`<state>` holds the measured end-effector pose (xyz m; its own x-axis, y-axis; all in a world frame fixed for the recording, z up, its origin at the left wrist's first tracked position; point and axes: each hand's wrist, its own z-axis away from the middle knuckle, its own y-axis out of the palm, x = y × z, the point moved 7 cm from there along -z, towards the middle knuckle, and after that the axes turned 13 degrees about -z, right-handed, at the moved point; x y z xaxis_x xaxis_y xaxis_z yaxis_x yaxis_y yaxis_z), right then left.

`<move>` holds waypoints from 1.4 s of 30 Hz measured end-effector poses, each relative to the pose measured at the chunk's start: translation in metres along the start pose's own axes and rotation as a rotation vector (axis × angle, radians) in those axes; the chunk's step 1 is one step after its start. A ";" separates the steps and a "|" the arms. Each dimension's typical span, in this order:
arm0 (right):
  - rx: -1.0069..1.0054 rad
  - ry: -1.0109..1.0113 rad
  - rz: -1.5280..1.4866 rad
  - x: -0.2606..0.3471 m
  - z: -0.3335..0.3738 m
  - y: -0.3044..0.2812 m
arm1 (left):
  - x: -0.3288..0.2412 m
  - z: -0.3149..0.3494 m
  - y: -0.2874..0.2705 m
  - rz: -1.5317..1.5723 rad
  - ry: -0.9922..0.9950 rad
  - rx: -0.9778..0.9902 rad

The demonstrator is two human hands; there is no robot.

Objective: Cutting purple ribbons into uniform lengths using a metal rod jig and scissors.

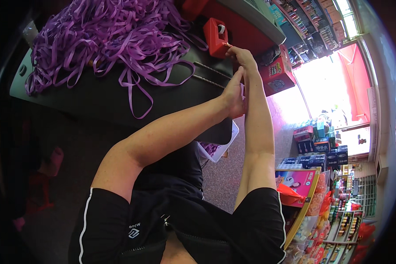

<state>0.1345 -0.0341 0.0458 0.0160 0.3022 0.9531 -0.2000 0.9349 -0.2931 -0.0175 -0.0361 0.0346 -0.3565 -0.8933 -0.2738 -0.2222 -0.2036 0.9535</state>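
Note:
My right hand (242, 58) reaches to the desk's right edge, beside a red tape dispenser (216, 38) with a white roll in it. Its fingertips are bent together at the dispenser's lower right corner; whatever they hold is too small to make out. My left hand (234, 97) is turned edge-on just below, close against my right forearm, with its thumb pointing up. Most of its fingers are hidden from view. A large tangled heap of purple ribbon straps (105, 39) covers the desk to the left, with one loop hanging toward me.
The dark desk (92, 99) has a rounded front edge. Beneath its right end stands a white bin (233, 134) with purple pieces inside. A red printed box (276, 70) stands beyond my right hand. Shelves and a display case (301, 220) with packaged goods line the right side.

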 end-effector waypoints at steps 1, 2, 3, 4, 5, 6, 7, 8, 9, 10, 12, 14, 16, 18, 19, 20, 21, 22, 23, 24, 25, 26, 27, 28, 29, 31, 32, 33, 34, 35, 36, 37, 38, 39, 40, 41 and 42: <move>0.021 -0.037 -0.009 0.000 0.001 0.000 | 0.002 0.003 0.001 -0.023 -0.040 -0.053; 0.043 -0.074 -0.017 0.001 0.002 -0.002 | 0.004 0.007 0.003 -0.047 -0.079 -0.106; 0.019 -0.007 0.024 -0.003 0.002 -0.008 | 0.006 0.011 0.004 -0.071 -0.117 -0.159; 0.062 -0.087 0.157 0.001 -0.001 -0.007 | 0.006 0.011 0.007 -0.099 -0.097 -0.118; 0.105 -0.166 0.290 0.006 -0.004 -0.006 | 0.006 0.011 0.011 -0.126 -0.077 -0.075; 0.145 -0.244 0.424 0.008 -0.005 -0.006 | 0.006 0.011 0.013 -0.145 -0.071 -0.061; 0.155 -0.200 0.274 0.005 -0.004 -0.005 | 0.005 0.011 0.011 -0.165 -0.060 -0.056; 0.164 -0.155 0.125 -0.001 0.001 -0.005 | 0.004 0.011 0.007 -0.177 -0.062 -0.081; 0.173 -0.109 -0.024 -0.007 0.006 -0.006 | 0.003 0.010 0.003 -0.189 -0.065 -0.105; 0.177 -0.077 -0.071 -0.008 0.012 -0.007 | 0.002 0.009 -0.001 -0.187 -0.058 -0.118; 0.179 -0.008 -0.158 -0.013 0.026 -0.019 | 0.005 0.003 -0.008 -0.173 -0.051 -0.139; 0.123 0.051 -0.302 -0.017 0.050 -0.038 | 0.005 0.001 -0.009 -0.219 0.007 -0.124; 0.098 0.082 -0.451 -0.022 0.075 -0.052 | 0.009 0.000 -0.011 -0.228 0.025 -0.141; 0.104 0.079 -0.614 -0.029 0.097 -0.061 | 0.011 0.002 -0.011 -0.213 0.002 -0.190; 0.050 0.079 -0.647 -0.030 0.106 -0.065 | 0.013 0.007 -0.008 -0.136 -0.068 -0.249; 0.051 0.067 -0.688 -0.034 0.113 -0.068 | 0.014 0.007 -0.010 -0.175 -0.081 -0.250; 0.052 0.054 -0.729 -0.038 0.118 -0.071 | 0.015 0.007 -0.012 -0.215 -0.095 -0.250; 0.056 0.036 -0.771 -0.037 0.123 -0.072 | 0.014 0.006 -0.014 -0.258 -0.104 -0.247; 0.010 -0.001 -0.812 -0.038 0.128 -0.072 | 0.013 0.003 -0.013 -0.274 -0.077 -0.111; -0.010 -0.018 -0.822 -0.040 0.133 -0.070 | 0.014 0.003 -0.017 -0.293 -0.066 -0.108; -0.030 -0.034 -0.831 -0.042 0.136 -0.070 | 0.016 0.004 -0.017 -0.311 -0.054 -0.103; -0.049 -0.051 -0.839 -0.043 0.138 -0.069 | 0.017 0.004 -0.017 -0.329 -0.042 -0.098; -0.051 -0.052 -0.857 -0.045 0.137 -0.068 | 0.016 0.002 -0.020 -0.355 -0.027 -0.170; -0.047 -0.037 -0.902 -0.049 0.138 -0.067 | 0.016 0.002 -0.022 -0.378 -0.016 -0.243; -0.043 -0.022 -0.946 -0.052 0.139 -0.067 | 0.016 0.004 -0.024 -0.402 -0.003 -0.316; -0.043 0.020 -1.008 -0.056 0.144 -0.065 | 0.015 0.008 -0.022 -0.421 -0.001 -0.373; -0.048 0.047 -1.026 -0.054 0.149 -0.063 | 0.014 0.011 -0.021 -0.429 0.001 -0.402; -0.053 0.074 -1.043 -0.054 0.153 -0.062 | 0.014 0.011 -0.018 -0.422 -0.003 -0.365; -0.067 0.075 -1.043 -0.053 0.155 -0.062 | 0.013 0.011 -0.014 -0.415 -0.002 -0.323; -0.081 0.076 -1.043 -0.052 0.156 -0.061 | 0.012 0.011 -0.011 -0.407 -0.001 -0.282; -0.096 0.078 -1.042 -0.053 0.157 -0.060 | 0.014 0.008 -0.013 -0.404 -0.036 -0.198; -0.091 0.060 -1.047 -0.051 0.157 -0.059 | 0.014 0.006 -0.015 -0.401 -0.066 -0.115; -0.085 0.043 -1.052 -0.049 0.156 -0.058 | 0.015 0.004 -0.015 -0.397 -0.095 -0.031; -0.079 0.025 -1.057 -0.048 0.155 -0.057 | 0.015 0.002 -0.020 -0.405 -0.081 -0.031; -0.080 0.019 -1.049 -0.050 0.155 -0.061 | 0.016 0.002 -0.018 -0.409 -0.073 -0.029; -0.080 0.013 -1.041 -0.052 0.154 -0.064 | 0.017 0.002 -0.016 -0.413 -0.064 -0.028; -0.079 0.007 -1.033 -0.054 0.154 -0.067 | 0.018 0.002 -0.017 -0.417 -0.059 -0.079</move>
<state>-0.0037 -0.1417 0.0256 0.1486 -0.6534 0.7423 -0.0205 0.7484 0.6629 -0.0221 -0.0481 0.0134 -0.3030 -0.7039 -0.6425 -0.2887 -0.5747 0.7658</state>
